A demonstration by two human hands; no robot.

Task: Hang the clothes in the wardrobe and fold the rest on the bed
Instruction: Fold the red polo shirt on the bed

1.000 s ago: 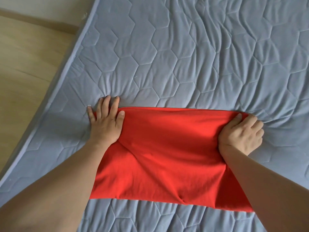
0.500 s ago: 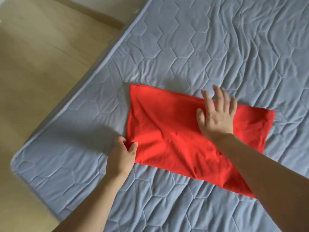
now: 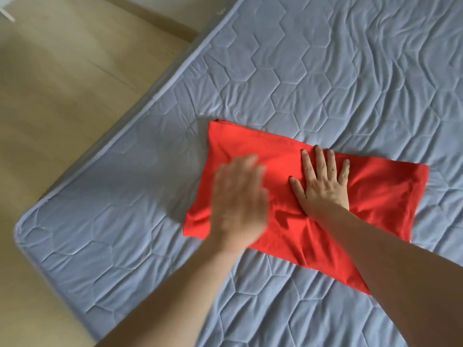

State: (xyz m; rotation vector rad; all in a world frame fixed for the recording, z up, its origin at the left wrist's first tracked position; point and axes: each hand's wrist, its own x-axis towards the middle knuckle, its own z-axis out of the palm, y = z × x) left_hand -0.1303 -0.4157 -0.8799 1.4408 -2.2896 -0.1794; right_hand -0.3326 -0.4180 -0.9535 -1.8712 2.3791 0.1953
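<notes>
1. Since the earlier frame, left hand (image 3: 238, 196) is leaving the cloth's near-left corner and sweeping over its left half; blurred, so its grip cannot be told.
2. Red cloth (image 3: 253, 146) is lying folded on the bed (image 3: 325, 71), near the corner.
3. Right hand (image 3: 323, 182) is pressing flat, fingers spread, on the cloth's middle.
4. Risk: a fast sweep is likely dragging the fold askew.

Left hand (image 3: 239, 196) blurred; its fingers' pose unreadable.
</notes>
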